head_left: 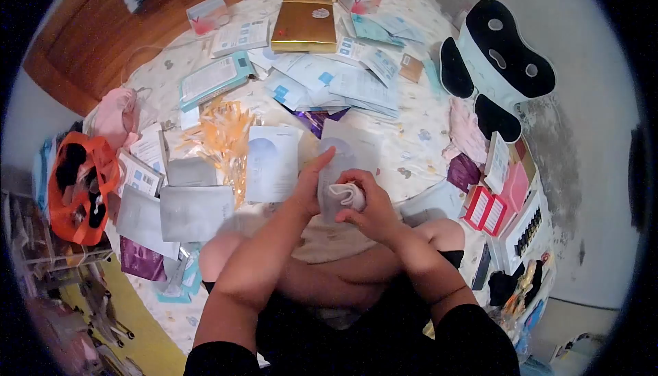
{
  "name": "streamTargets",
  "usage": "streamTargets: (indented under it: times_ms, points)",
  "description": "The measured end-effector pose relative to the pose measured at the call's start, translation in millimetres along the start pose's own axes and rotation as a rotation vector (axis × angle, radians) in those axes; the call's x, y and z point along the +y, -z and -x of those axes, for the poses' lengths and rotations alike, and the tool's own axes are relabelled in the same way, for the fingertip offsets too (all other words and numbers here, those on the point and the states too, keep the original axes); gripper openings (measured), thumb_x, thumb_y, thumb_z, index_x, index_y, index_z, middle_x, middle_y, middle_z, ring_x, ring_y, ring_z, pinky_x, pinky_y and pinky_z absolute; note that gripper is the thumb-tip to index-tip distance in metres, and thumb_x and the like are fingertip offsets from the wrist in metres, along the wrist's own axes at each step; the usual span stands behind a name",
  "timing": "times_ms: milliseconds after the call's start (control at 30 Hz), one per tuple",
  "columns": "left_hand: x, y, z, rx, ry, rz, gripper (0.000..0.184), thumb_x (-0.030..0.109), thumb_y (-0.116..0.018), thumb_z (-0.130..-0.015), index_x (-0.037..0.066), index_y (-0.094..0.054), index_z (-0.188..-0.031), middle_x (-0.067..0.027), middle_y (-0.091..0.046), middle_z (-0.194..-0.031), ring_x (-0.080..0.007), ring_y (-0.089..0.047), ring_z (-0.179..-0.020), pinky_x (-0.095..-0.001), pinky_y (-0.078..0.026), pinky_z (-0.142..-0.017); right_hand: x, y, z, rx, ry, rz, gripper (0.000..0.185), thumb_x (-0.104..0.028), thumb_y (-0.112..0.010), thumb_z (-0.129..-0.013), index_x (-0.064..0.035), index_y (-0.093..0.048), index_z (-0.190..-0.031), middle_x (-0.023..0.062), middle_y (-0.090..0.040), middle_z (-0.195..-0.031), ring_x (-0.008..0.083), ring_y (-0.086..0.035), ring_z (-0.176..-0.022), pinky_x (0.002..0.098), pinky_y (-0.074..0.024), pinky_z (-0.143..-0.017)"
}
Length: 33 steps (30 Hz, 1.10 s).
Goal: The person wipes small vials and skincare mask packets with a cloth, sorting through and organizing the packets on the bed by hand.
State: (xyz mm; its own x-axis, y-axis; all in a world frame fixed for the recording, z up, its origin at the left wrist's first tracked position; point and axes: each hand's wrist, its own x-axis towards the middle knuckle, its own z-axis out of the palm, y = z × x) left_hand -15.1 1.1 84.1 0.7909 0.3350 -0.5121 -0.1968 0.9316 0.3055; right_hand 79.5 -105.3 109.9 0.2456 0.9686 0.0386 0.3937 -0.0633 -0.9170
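My left hand [315, 178] grips the left edge of a pale, translucent packet [340, 144], its thumb lying on the front. In my right hand [370, 204] is a rolled or folded white cloth [348, 196], held between curled fingers and thumb against the lower part of that packet. A white packet with a pale blue round print [273, 163] lies on the sheet just left of my left hand. Above the hands, a purple packet [317, 121] shows partly under several light blue packets [322, 78].
A gold box [303, 26] stands at the back. Orange-yellow sachets [223, 136] and grey packets [197, 213] lie left. An orange bag [82, 187] sits at the far left edge. Red-and-white boxes [484, 209] and a pink cloth [467, 131] are on the right.
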Motion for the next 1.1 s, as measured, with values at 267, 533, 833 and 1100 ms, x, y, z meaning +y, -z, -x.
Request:
streamTargets:
  times_ms: [267,533,833,1100]
  points:
    - [-15.5,-4.8,-2.0,-0.199,-0.040,0.102,0.077,0.064,-0.039,-0.079,0.005,-0.033,-0.128,-0.0172,-0.044,-0.124,-0.0284,-0.047,-0.111,-0.0402,-0.040,-0.092,38.8,-8.5,-13.9,0.059,0.483,0.685,0.059,-0.018,-0.063,-0.068,-0.0086,-0.043,-0.123,0.0127,-0.040,-0.127,0.0305,-0.035,-0.121,0.0468,-0.0257,-0.099]
    - [-34.9,28.0,-28.9,-0.099,0.122,-0.064,0.069,0.060,-0.041,-0.082,0.009,-0.038,-0.128,-0.0112,-0.045,-0.123,-0.0233,-0.046,-0.112,-0.0370,-0.039,-0.093,75.9,15.0,-37.7,0.307,0.167,0.599,0.058,-0.013,-0.055,-0.075,0.0000,-0.033,-0.127,0.0181,-0.037,-0.130,0.0354,-0.031,-0.123,0.0475,-0.0222,-0.102]
    - [-10.3,10.9,-18.7,-0.211,0.123,0.062,0.065,0.051,-0.044,-0.084,0.007,-0.033,-0.130,-0.0119,-0.042,-0.127,-0.0234,-0.042,-0.117,-0.0362,-0.036,-0.096,51.5,-33.1,-4.1,-0.038,0.404,0.452,0.064,-0.014,-0.060,-0.071,0.0001,-0.033,-0.128,0.0158,-0.031,-0.136,0.0306,-0.030,-0.126,0.0474,-0.0238,-0.102]
    - [-30.3,18.6,-20.2,-0.047,0.135,-0.085,0.060,0.051,-0.050,-0.082,0.006,-0.043,-0.121,-0.0111,-0.053,-0.113,-0.0243,-0.052,-0.104,-0.0388,-0.045,-0.085,87.5,16.8,-45.5,0.286,0.075,0.371,0.049,-0.021,-0.057,-0.078,-0.0020,-0.043,-0.120,0.0187,-0.048,-0.121,0.0325,-0.046,-0.112,0.0407,-0.0338,-0.095]
